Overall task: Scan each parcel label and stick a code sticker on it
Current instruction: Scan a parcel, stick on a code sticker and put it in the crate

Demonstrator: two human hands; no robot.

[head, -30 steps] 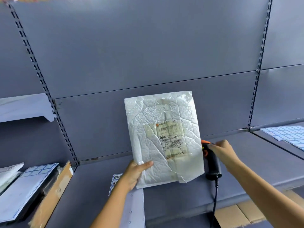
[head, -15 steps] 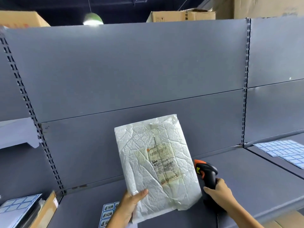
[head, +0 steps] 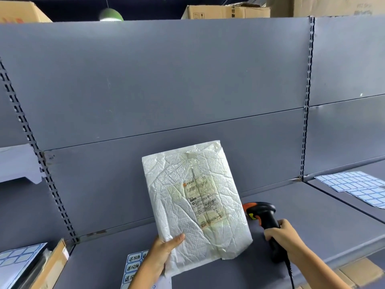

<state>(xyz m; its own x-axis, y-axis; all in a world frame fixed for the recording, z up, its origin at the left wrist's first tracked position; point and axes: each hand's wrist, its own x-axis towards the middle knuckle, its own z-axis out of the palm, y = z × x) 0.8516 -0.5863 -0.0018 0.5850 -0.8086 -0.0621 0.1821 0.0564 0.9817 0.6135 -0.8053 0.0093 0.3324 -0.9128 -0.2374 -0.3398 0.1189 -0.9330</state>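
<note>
Misreads are risked by the wrinkled label (head: pixel 203 202) while the parcel (head: pixel 173 205) is pinched by the left hand (head: pixel 161 252) and the scanner (head: pixel 263 212) gripped by the right hand (head: pixel 285 236).

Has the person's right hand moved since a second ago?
Yes. The right hand has slid from the head of the scanner down onto its handle, away from the back panel and toward the front edge of the shelf.
</note>
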